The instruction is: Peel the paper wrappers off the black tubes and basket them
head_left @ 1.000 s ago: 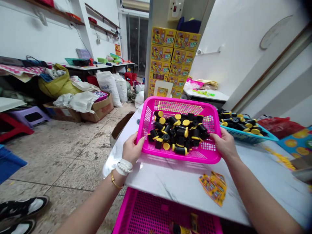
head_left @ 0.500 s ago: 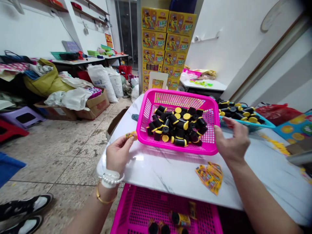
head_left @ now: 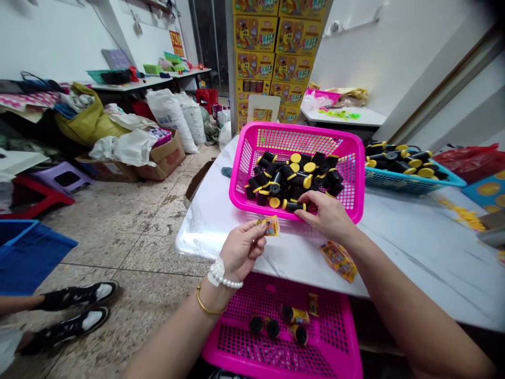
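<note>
Between the thumb and fingers of my left hand [head_left: 245,247] is a small yellow printed label [head_left: 271,226], held just in front of the pink basket [head_left: 298,129]. Inside that basket lie several black cylinders with yellow caps [head_left: 275,182]. My right hand [head_left: 325,213] reaches over the basket's near rim, its fingers closed on one black cylinder with yellow ends [head_left: 292,206]. Below my right forearm, a small pile of printed labels [head_left: 340,261] rests on the white marbled table [head_left: 221,221].
A lower pink basket [head_left: 236,350] holds several labelled cylinders [head_left: 295,315]. On the right stands a blue basket [head_left: 414,184] of more black cylinders. Yellow cartons [head_left: 255,34] are stacked behind the table. A person's shoes [head_left: 89,293] and a blue bin [head_left: 35,255] are at left.
My left hand has moved right with the label, to the front of the pink basket. My right hand has left the basket's right edge and taken hold of a black cylinder.
</note>
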### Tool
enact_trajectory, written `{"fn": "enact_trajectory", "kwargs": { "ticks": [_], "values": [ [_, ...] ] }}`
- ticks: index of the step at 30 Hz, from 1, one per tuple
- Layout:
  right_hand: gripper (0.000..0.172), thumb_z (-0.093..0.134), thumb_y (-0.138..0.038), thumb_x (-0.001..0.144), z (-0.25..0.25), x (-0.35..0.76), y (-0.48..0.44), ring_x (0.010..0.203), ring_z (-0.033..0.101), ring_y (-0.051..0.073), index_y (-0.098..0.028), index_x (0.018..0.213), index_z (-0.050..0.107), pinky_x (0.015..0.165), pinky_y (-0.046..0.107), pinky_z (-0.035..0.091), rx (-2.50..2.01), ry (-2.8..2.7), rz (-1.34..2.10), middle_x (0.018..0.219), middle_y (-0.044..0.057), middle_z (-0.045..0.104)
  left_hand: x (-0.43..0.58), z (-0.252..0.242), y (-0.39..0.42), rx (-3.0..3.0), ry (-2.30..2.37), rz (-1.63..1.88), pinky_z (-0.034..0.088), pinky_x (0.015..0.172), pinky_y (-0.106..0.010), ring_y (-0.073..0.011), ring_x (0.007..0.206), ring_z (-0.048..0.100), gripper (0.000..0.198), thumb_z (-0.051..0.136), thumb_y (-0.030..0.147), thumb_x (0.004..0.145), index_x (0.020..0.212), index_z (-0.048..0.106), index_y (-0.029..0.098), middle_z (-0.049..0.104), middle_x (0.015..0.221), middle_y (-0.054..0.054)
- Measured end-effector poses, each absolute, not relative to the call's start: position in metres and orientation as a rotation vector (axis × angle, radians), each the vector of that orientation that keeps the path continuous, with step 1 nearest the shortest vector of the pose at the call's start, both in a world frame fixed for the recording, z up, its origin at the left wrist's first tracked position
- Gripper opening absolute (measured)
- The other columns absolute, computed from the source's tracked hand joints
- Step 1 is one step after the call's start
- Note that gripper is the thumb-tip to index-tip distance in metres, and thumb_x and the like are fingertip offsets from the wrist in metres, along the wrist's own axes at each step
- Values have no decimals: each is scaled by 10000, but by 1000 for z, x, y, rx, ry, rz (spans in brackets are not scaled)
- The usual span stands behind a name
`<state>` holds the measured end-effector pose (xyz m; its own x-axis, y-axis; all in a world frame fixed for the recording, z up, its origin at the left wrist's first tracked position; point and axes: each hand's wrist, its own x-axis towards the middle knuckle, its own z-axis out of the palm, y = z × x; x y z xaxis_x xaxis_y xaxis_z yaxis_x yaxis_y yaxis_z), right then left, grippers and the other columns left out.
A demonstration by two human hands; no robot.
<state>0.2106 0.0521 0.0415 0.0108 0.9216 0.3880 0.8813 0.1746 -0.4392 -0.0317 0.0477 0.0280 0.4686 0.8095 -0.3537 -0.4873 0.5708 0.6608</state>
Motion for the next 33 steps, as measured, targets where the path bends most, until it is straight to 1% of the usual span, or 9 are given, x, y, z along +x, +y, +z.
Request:
{"fn": "enact_trajectory", "kwargs": {
  "ticks": [3,6,9,11,15,19,24,30,33],
  "values": [
    [226,738,-351,792,50,206,40,780,680,203,-207,953,671,712,329,562,-1600,-1713,188,885,47,706,-26,24,49,501,695,849,160,357,-112,-1,446,422,268,874,182,667,809,668,84,576,622,28],
    [295,786,-399,788,60,195,18,874,720,212,-226,1007,690,752,325,605,-1356,-1489,544,949,45,733,-18,23,49,476,679,841,164,357,-111,-2,442,418,253,858,182,690,813,654,95,581,629,30],
    [297,822,-397,776,61,183,-1,815,737,200,-225,990,707,732,326,631,-1231,-1370,842,916,39,750,-11,25,48,450,654,814,166,353,-114,0,436,412,244,849,164,684,798,643,100,585,645,31],
    [298,819,-383,786,55,180,-7,785,735,198,-211,1003,712,713,336,639,-1247,-1356,894,922,46,746,-9,26,48,427,629,793,160,349,-115,4,433,405,224,834,152,691,802,649,95,586,656,30],
    [237,783,-320,828,44,183,-10,796,696,177,-221,1034,720,680,303,621,-1337,-1453,731,952,44,699,-7,24,48,384,586,787,152,349,-118,13,439,388,183,807,159,729,789,647,94,623,730,5],
    [194,736,-272,848,51,182,-11,803,663,168,-263,1042,742,626,265,583,-1359,-1693,524,956,43,662,-7,19,47,446,604,792,138,355,-129,-1,435,383,204,825,204,716,750,653,101,540,620,41],
    [201,698,-275,864,55,180,-14,824,698,180,-255,1061,732,640,274,573,-1445,-1779,394,1059,60,735,-11,17,42,703,688,801,142,381,-159,-19,404,365,256,822,346,764,774,701,120,520,509,40],
    [169,694,-331,884,36,176,-23,696,709,176,-242,1026,717,606,284,582,-1481,-1696,494,892,37,778,-17,12,36,861,715,784,318,400,-179,-52,392,465,283,772,402,806,761,688,136,623,536,-16],
    [182,719,-289,875,21,168,-30,781,736,202,-248,1051,706,730,345,615,-1422,-1608,304,961,52,783,-15,12,33,820,704,817,387,404,-195,-83,410,532,265,764,386,807,816,679,136,659,571,-35]
  ]
}}
